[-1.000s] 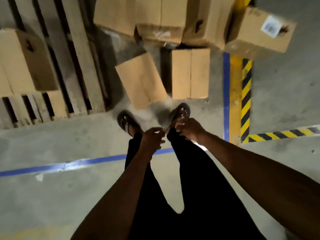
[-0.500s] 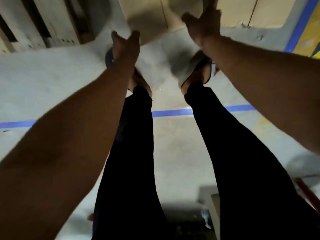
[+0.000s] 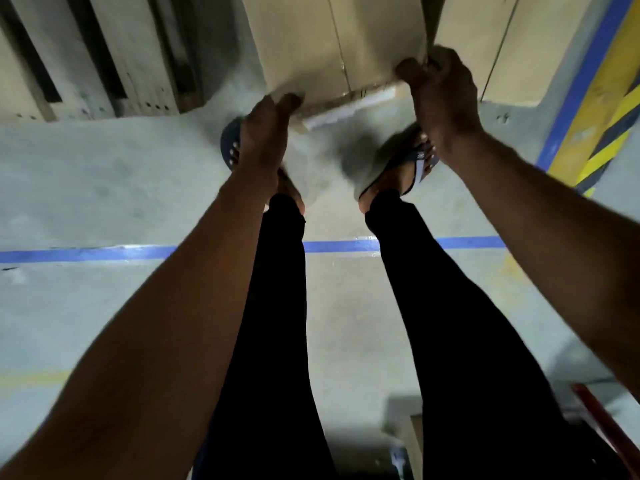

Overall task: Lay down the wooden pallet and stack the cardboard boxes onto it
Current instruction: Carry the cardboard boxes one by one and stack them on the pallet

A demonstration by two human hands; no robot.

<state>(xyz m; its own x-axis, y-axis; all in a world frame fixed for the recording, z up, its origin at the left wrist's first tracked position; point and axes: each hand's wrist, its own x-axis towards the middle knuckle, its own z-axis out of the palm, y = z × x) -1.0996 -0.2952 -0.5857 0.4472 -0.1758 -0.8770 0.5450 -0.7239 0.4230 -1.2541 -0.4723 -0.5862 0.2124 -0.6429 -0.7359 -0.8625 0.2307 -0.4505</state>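
Cardboard box [image 3: 332, 46]: tan, seam running down its top face, lying tilted on the floor directly beyond both hands; pale tape strip along the near edge between them.
Left hand [image 3: 265, 133]: arm stretched forward, fingers [image 3: 289, 100] curled at the near left corner of the box, gripping it.
Right hand [image 3: 441, 95]: arm stretched forward, fingers [image 3: 412, 72] bent over the near right corner of the box, grasping it.
Second cardboard box [image 3: 512, 46]: just right of the right-hand fingers, flat on the floor, its near edge level with that hand.
Wooden pallet [image 3: 86, 57]: well left of the left-hand fingers, slats pale with dark gaps, lying flat on the floor.
Floor [image 3: 104, 185]: grey concrete under hands and boxes.
Blue line [image 3: 86, 253]: painted across the floor, nearer the body than the fingers, passing behind both legs.
Yellow-and-black striping [image 3: 606, 109]: far right of the right-hand fingers, bordered by a blue band.
Feet in sandals [image 3: 412, 161]: below the hands, just short of the box's near edge.
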